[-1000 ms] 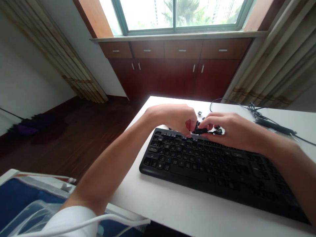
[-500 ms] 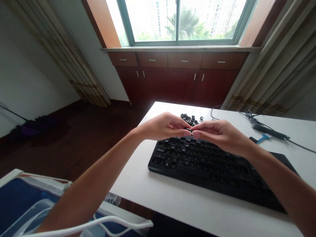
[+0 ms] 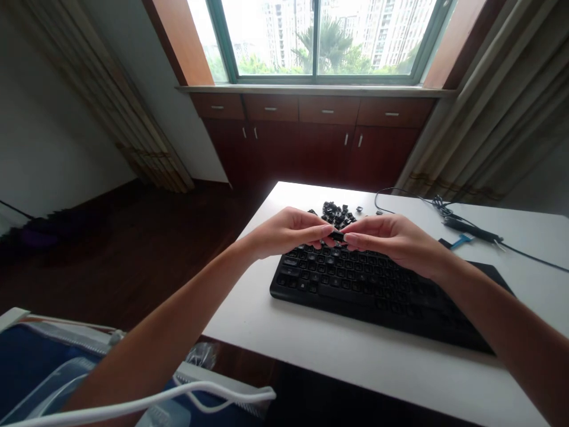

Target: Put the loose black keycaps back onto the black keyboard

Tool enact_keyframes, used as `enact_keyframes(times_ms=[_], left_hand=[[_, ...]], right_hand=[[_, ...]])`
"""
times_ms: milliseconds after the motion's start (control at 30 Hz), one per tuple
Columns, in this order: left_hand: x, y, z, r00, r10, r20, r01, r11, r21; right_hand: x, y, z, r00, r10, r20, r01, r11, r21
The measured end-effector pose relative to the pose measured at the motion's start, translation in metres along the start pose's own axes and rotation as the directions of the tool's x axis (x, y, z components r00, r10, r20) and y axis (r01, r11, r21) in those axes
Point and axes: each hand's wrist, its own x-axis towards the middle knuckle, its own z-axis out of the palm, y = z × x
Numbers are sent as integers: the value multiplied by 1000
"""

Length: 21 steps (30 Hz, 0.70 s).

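Between the fingertips of both hands is a small black keycap (image 3: 338,235), partly covered by the fingers. My left hand (image 3: 297,230) pinches it from the left, and my right hand (image 3: 391,238) pinches it from the right. Just beneath them lies a black keyboard (image 3: 355,283), many of its key places bare, with some keycaps on its left part. Behind the hands a heap of loose black keycaps (image 3: 334,212) rests on the white table, partly hidden by the fingers.
On the white table's (image 3: 249,338) right side lie a black tool with a cord (image 3: 473,230) and a small blue tool (image 3: 462,241). Single keycaps (image 3: 359,209) sit apart from the heap. At lower left is a white-framed rack with blue fabric (image 3: 40,362). Cabinets (image 3: 306,148) stand beyond.
The keycap between my fingers has turned so that its dark, longer side now shows. The hands stay together above the keyboard, and the camera view has shifted slightly.
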Motion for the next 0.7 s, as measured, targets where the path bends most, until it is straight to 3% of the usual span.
enact_keyframes(times_ms=[133,267,367,433,533,700], left_hand=[[11,6,20,997,69,26,-71,994,82],[22,12,33,979,177,98,-200,926,320],[27,1,33,939,342,32,-308,797,519],[27,-12,31,878,478,-11,-369,691,621],[26,-29,31,810,587,24,-427,561,710],[23,-34,39,768,615,177,-493,393,776]], right_hand=[[-20,-1,-10,1000,10,-25,-11,999,-48],[-56,8,-21,990,16,-140,-33,992,-126],[-95,24,-22,920,-91,-382,-12,966,-260],[-120,38,-17,852,-210,-479,-9,910,-415],[-144,57,-8,835,-373,-403,75,805,-589],[-148,73,1,819,-508,-268,215,704,-677]])
